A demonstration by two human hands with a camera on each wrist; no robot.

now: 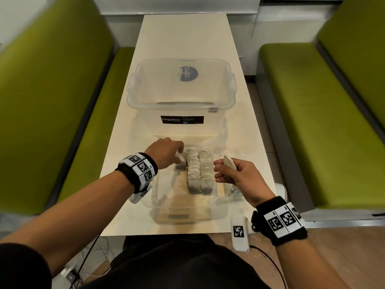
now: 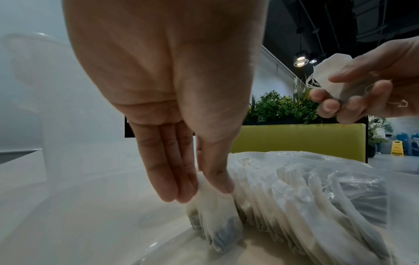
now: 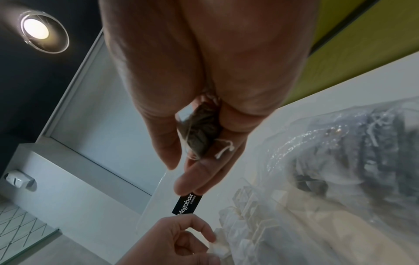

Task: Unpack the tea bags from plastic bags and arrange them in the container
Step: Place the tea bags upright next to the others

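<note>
A small clear container (image 1: 158,197) sits near the table's front edge with two rows of white tea bags (image 1: 200,170) standing in it. My left hand (image 1: 179,158) reaches into its far left corner and pinches the top of one tea bag (image 2: 213,206) between thumb and fingers, just left of the rows (image 2: 294,197). My right hand (image 1: 218,170) hovers at the container's right rim, its fingers curled round another tea bag (image 3: 199,132) with loose string. A crumpled plastic bag (image 3: 351,143) holding more tea bags lies on the table to the right.
A large clear Megabox storage box (image 1: 181,119) with its lid (image 1: 181,80) on top stands just behind the container. Green bench seats (image 1: 312,122) flank the narrow white table (image 1: 183,34). Cables hang below the table's front edge.
</note>
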